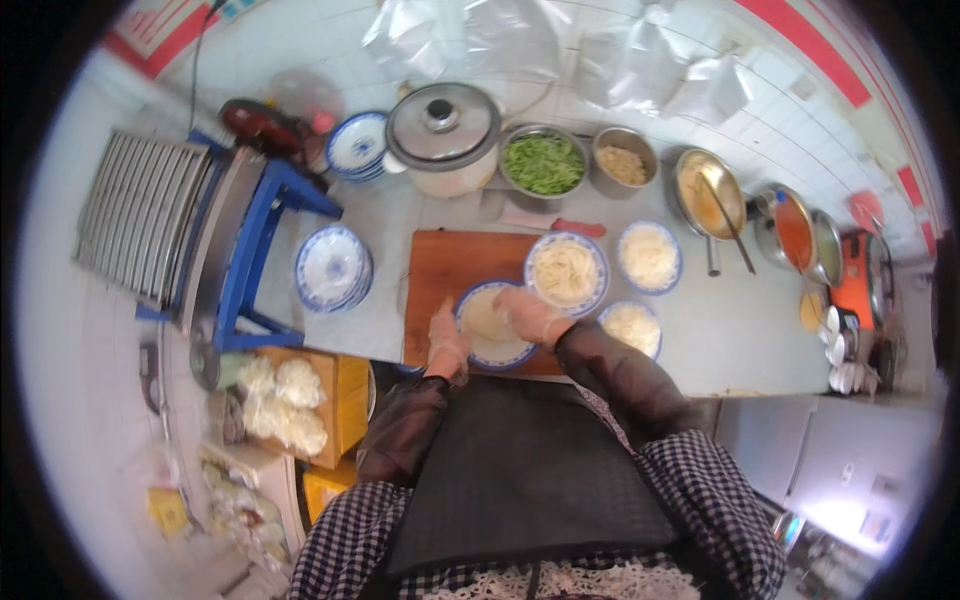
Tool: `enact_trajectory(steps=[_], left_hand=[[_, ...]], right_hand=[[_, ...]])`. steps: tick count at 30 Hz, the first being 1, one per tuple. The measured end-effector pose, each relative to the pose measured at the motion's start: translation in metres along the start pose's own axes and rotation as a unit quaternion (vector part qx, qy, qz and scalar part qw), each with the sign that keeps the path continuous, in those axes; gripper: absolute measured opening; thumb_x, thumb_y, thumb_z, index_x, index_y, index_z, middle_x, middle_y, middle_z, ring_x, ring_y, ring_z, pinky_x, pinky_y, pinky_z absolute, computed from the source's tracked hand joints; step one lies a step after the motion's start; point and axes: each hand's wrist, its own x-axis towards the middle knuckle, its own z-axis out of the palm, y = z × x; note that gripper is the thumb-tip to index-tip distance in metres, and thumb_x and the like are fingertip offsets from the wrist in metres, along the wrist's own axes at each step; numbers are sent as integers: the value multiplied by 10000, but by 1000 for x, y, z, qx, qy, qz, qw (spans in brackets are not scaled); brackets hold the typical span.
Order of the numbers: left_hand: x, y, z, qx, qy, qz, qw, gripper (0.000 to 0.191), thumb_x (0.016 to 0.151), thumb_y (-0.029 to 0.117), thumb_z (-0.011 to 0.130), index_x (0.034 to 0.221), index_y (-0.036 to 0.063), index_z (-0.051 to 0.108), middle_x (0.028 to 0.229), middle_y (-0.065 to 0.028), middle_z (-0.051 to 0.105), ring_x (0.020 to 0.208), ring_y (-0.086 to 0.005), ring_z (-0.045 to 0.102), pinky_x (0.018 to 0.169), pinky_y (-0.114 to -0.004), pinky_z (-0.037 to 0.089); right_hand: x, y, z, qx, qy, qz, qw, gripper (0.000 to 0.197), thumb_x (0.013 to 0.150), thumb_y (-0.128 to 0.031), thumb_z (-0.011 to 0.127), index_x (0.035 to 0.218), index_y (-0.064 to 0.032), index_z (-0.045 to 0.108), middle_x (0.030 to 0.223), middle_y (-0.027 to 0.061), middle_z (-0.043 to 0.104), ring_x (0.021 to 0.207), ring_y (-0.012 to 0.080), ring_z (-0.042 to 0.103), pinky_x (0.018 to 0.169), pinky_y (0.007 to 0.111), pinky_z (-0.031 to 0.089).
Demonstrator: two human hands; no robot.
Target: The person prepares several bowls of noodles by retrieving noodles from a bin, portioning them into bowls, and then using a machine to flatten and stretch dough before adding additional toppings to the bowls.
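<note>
A blue-rimmed plate [501, 354] lies at the front of a brown cutting board [457, 259], with a pale, flat piece of food [484, 319] on it. My right hand [525, 313], in a clear glove, is over the plate's upper right part and touches or holds the food's edge; blur hides the fingertips. My left hand [448, 337], also gloved, is at the plate's left rim, fingers pointing away from me. Whether it grips the rim is unclear. Just beyond my right hand stands a bowl of wide pale noodles [566, 271]. Two more dishes of pale strips [649, 257] stand to the right.
A knife with a red handle [579, 227] lies behind the board. Beyond it are a lidded cooker [442, 142], shredded greens in a metal bowl [544, 163] and a pan with a spoon [712, 195]. Stacked bowls [334, 266] and a blue metal frame [251, 247] stand left.
</note>
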Motion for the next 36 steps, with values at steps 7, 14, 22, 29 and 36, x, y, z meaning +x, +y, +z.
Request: enact_trajectory(steps=[7, 14, 22, 29, 36], left_hand=[[3, 42, 3, -7, 73, 257, 964, 532, 699, 83, 671, 1197, 73, 484, 1086, -135, 593, 1006, -315, 564, 882, -381, 448], [-11, 33, 7, -152, -84, 44, 984, 306, 733, 131, 653, 1023, 71, 578, 931, -128, 602, 853, -302, 576, 768, -389, 462], [-34, 11, 13, -106, 120, 157, 975, 200, 771, 165, 592, 951, 80, 567, 858, -148, 596, 857, -360, 560, 736, -446, 451], [-50, 21, -26, -17, 108, -2, 994, 204, 847, 208, 484, 1019, 115, 542, 898, -148, 593, 914, -341, 553, 781, -438, 451], [-81, 39, -42, -483, 184, -83, 852, 83, 851, 75, 472, 836, 62, 552, 861, -114, 594, 830, -256, 572, 753, -345, 468]], right_hand=[[0, -33, -1, 24, 19, 219, 975, 334, 740, -45, 560, 1073, -31, 544, 971, 182, 570, 918, 339, 549, 791, 386, 449], [5, -35, -19, -88, 182, -52, 978, 141, 786, -59, 544, 921, -39, 579, 818, 136, 568, 720, 334, 534, 661, 396, 437], [-14, -12, 14, -87, -1, 96, 992, 276, 770, -166, 639, 1014, -46, 595, 868, 164, 609, 896, 379, 570, 794, 431, 452], [-38, 30, -2, -62, 18, 124, 990, 176, 820, -187, 552, 894, -29, 575, 835, 162, 593, 796, 319, 567, 715, 422, 442], [8, -98, 0, -81, -51, -55, 994, 180, 836, -222, 536, 897, -68, 606, 838, 158, 610, 798, 319, 586, 697, 438, 457]])
